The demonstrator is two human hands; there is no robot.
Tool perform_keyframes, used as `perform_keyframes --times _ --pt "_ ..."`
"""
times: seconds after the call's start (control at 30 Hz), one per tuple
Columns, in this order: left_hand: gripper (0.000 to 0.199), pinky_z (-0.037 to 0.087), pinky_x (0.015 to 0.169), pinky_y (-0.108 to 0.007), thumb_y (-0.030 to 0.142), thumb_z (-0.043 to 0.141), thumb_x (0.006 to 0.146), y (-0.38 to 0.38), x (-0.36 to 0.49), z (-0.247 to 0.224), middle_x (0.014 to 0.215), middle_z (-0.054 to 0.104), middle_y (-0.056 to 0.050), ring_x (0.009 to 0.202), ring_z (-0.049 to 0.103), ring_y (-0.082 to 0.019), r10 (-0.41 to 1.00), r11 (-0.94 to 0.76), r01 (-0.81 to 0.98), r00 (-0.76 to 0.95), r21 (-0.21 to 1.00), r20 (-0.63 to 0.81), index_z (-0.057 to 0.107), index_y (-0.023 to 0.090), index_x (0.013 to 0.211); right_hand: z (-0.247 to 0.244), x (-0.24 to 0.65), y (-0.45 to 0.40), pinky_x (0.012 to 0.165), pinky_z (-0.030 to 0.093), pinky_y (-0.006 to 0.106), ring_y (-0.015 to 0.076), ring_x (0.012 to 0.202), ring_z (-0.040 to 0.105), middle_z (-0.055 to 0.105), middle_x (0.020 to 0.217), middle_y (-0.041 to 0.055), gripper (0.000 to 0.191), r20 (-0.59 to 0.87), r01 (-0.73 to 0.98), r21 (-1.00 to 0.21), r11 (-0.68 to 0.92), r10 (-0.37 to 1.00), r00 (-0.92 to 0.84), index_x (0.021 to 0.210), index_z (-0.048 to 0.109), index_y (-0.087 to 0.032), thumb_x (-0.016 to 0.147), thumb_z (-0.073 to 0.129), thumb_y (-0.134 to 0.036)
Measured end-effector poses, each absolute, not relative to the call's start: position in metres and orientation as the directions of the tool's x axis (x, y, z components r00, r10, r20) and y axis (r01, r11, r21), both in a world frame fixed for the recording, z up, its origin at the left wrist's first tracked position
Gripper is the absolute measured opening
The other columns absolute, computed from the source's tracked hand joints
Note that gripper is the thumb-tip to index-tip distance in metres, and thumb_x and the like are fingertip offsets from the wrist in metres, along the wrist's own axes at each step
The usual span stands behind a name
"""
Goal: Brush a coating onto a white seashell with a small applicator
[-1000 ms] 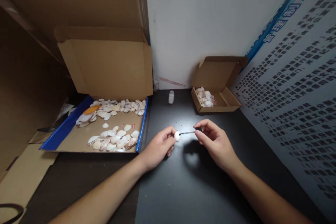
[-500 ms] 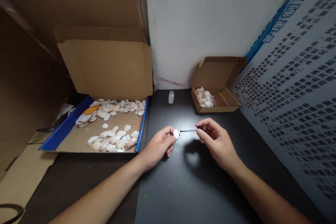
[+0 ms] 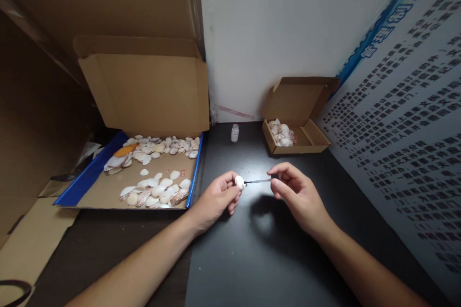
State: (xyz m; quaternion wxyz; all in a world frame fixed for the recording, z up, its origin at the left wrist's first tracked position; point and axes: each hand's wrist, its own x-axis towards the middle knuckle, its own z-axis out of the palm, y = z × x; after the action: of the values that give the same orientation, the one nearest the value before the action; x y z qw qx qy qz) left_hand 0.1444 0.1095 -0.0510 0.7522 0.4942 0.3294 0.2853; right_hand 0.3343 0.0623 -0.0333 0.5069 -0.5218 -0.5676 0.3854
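Note:
My left hand [image 3: 222, 195] pinches a small white seashell [image 3: 239, 182] between thumb and fingers above the dark table. In my right hand [image 3: 293, 191] is a thin brush [image 3: 258, 181], gripped by its black cap-like end. The brush points left, and its dark tip meets the right edge of the shell; whether it presses on the shell I cannot tell. Behind both hands a small clear bottle [image 3: 235, 133] with a white label stands upright and uncapped on the table.
At left an open blue-edged cardboard box [image 3: 111, 187] holds many white shells [image 3: 158, 191] and an orange one [image 3: 126, 150]. A smaller open box [image 3: 298, 149] with a pile of shells [image 3: 283, 133] stands back right. A wall [image 3: 281, 24] rises behind, a printed poster [image 3: 403, 120] at right.
The brush has moved left, so its tip now reaches the shell instead of sitting short of it. The shell has turned and shifted slightly left in my left hand.

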Motion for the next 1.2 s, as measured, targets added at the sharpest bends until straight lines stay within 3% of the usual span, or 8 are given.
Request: perform_keyframes --times 0.23,0.43,0.67,0.83,1.0,1.2 --pt "0.018 0.033 0.046 -0.018 0.030 0.058 0.080 0.1099 0.1438 -0.0508 0.063 0.044 0.007 0.045 0.035 -0.003 0.752 0.341 -0.099 0.626 0.935 -0.207 0.045 0.018 0.081 -0.0359 0.3330 0.0625 0.056 0.036 0.026 0.0129 0.059 0.045 0.046 0.066 -0.0024 0.015 0.166 0.344 -0.931 0.119 0.980 0.111 0.091 0.059 -0.017 0.084 0.060 -0.030" --pt "0.017 0.034 0.047 -0.019 0.030 0.057 0.080 0.1100 0.1438 -0.0507 0.062 0.043 0.007 0.047 0.036 -0.004 0.752 0.331 -0.063 0.620 0.942 -0.223 0.045 0.018 0.080 -0.0338 0.3333 0.0622 0.055 0.036 0.026 0.0122 0.057 0.045 0.046 0.066 -0.0029 0.015 0.196 0.257 -0.950 0.174 0.979 0.061 0.093 0.058 -0.018 0.086 0.056 -0.031" --pt "0.016 0.033 0.048 -0.018 0.030 0.056 0.081 0.1089 0.1438 -0.0487 0.062 0.043 0.006 0.048 0.036 -0.004 0.753 0.353 -0.068 0.613 0.933 -0.240 0.046 0.018 0.080 -0.0362 0.3357 0.0640 0.055 0.036 0.026 0.0126 0.058 0.044 0.047 0.066 -0.0024 0.014 0.186 0.338 -0.932 0.133 0.974 0.127 0.090 0.058 -0.018 0.084 0.059 -0.031" --pt "0.020 0.032 0.048 -0.018 0.034 0.058 0.081 0.1091 0.1435 -0.0466 0.063 0.045 0.006 0.048 0.036 -0.004 0.749 0.389 -0.069 0.604 0.919 -0.272 0.047 0.017 0.079 -0.0349 0.3335 0.0610 0.054 0.036 0.025 0.0124 0.057 0.045 0.047 0.065 -0.0028 0.012 0.212 0.289 -0.938 0.191 0.976 0.042 0.092 0.057 -0.019 0.085 0.057 -0.029" --pt "0.021 0.031 0.048 -0.017 0.035 0.059 0.080 0.1092 0.1438 -0.0461 0.063 0.046 0.005 0.047 0.037 -0.004 0.747 0.404 -0.075 0.602 0.912 -0.282 0.049 0.017 0.080 -0.0350 0.3320 0.0616 0.056 0.039 0.026 0.0128 0.060 0.046 0.050 0.069 -0.0012 0.010 0.206 0.387 -0.909 0.154 0.974 0.096 0.089 0.056 -0.018 0.082 0.059 -0.026" --pt "0.019 0.031 0.048 -0.017 0.033 0.059 0.079 0.1090 0.1435 -0.0443 0.061 0.046 0.005 0.048 0.037 -0.004 0.748 0.429 -0.084 0.592 0.899 -0.301 0.049 0.016 0.078 -0.0361 0.3346 0.0596 0.055 0.037 0.025 0.0120 0.058 0.045 0.047 0.070 -0.0023 0.010 0.250 0.310 -0.925 0.221 0.967 0.056 0.092 0.056 -0.019 0.086 0.055 -0.027"
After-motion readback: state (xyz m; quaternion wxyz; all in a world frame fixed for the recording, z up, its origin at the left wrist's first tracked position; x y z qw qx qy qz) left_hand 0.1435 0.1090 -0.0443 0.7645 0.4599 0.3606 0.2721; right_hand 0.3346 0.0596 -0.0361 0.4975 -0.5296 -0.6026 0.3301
